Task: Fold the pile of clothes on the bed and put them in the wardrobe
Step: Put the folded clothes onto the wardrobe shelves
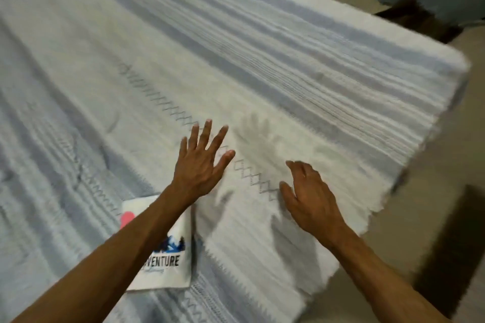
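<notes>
Looking down at the bed [262, 42], both hands are out over the striped blue-and-white bedspread and neither is holding anything. The left hand [202, 162] has its fingers spread wide and straight, palm down. The right hand [309, 196] is relaxed, fingers loosely bent, also palm down. Shadows under both suggest they're hovering just above the cover, though I can't tell for sure if either is touching it.

The only garment I can see is a folded white t-shirt [168, 257] with a blue mountain graphic and "VENTURE" lettering, lying flat on the near left part of the bed. The left forearm crosses right over it, so part of it is hidden. Its long side seems to run near-to-far.

So the key thing: the shirt sits nearer and to the left of both hands, behind them basically. The left hand is the closer one; it'd need to pull back toward the body to reach it. No pile or wardrobe in view.
</notes>
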Demonstrator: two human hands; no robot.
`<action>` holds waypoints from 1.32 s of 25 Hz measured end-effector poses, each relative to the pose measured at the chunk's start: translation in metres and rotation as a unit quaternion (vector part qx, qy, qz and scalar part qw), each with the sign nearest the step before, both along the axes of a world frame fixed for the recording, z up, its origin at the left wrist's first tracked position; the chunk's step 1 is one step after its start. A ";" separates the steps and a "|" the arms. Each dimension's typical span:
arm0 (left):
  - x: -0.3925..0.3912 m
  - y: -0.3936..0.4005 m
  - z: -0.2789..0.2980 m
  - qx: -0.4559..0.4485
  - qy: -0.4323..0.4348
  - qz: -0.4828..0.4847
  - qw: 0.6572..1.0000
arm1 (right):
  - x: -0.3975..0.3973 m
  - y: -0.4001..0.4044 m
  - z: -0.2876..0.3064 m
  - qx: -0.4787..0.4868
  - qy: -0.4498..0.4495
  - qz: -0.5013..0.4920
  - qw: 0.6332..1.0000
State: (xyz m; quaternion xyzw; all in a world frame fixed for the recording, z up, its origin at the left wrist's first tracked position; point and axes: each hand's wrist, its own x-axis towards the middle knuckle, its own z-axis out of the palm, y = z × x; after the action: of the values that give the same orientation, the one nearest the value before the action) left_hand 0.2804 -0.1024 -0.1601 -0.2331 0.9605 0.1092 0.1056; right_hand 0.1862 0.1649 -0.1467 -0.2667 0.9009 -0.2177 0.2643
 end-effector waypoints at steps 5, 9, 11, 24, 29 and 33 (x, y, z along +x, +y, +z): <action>0.157 -0.089 -0.046 0.070 -0.064 0.193 0.977 | 0.092 -0.129 -0.052 -0.005 -0.248 -0.021 0.968; 0.263 -0.120 -0.064 0.156 -0.064 0.377 0.911 | 0.168 -0.190 -0.085 -0.012 -0.413 -0.158 0.897; 0.290 -0.119 -0.065 0.216 -0.052 0.449 0.866 | 0.188 -0.203 -0.098 -0.024 -0.449 -0.194 0.872; 0.244 -0.036 -0.049 0.601 -0.068 0.479 0.637 | 0.147 -0.135 -0.098 -0.031 -0.593 -0.183 0.783; 0.143 0.095 -0.020 0.625 0.037 0.438 0.645 | 0.049 -0.022 -0.041 -0.027 -0.506 -0.155 0.848; 0.050 0.216 0.049 0.663 0.053 0.356 0.657 | -0.029 0.118 0.053 -0.104 -0.432 -0.194 0.875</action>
State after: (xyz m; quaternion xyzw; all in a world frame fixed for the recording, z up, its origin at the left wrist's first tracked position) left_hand 0.3300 0.1136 -0.1115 -0.4192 0.4811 0.7582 0.1342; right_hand 0.1568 0.2826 -0.0933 0.0082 0.7031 -0.4508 0.5499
